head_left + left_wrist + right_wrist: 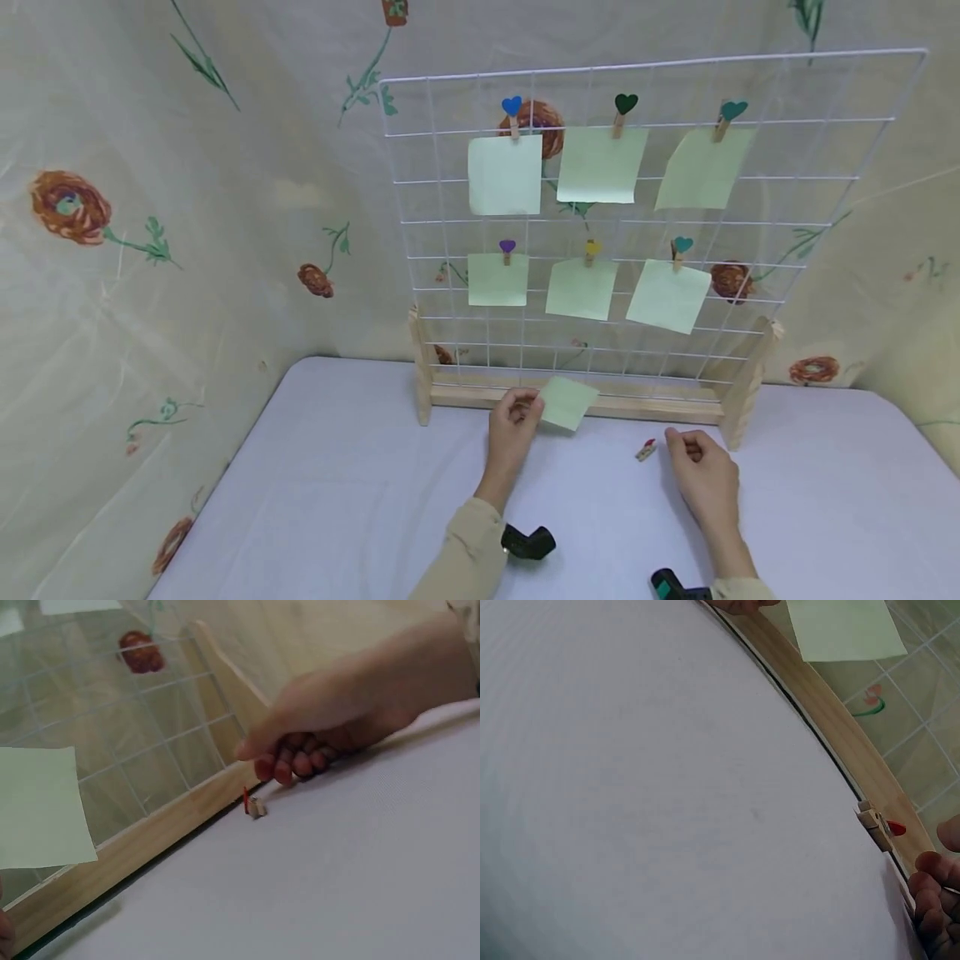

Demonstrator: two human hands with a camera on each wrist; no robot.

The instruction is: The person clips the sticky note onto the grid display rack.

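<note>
In the head view my left hand (513, 433) pinches the edge of a pale green paper note (567, 403), which stands out to the right in front of the rack's wooden base. My right hand (705, 479) is low over the table, its fingers loosely bent with nothing between them. Just left of those fingertips lies a small wooden clothespin (646, 450) with a red top. The right wrist view shows the same clothespin (875, 826) on the white cloth, a short gap from the fingers (928, 896).
A white wire grid (465, 333) rises from a wooden stand (652, 408). Several green notes (505, 175) hang there in two rows from pegs with coloured hearts (512, 106). White cloth covers the table (337, 467); flower-patterned fabric (247, 208) hangs behind.
</note>
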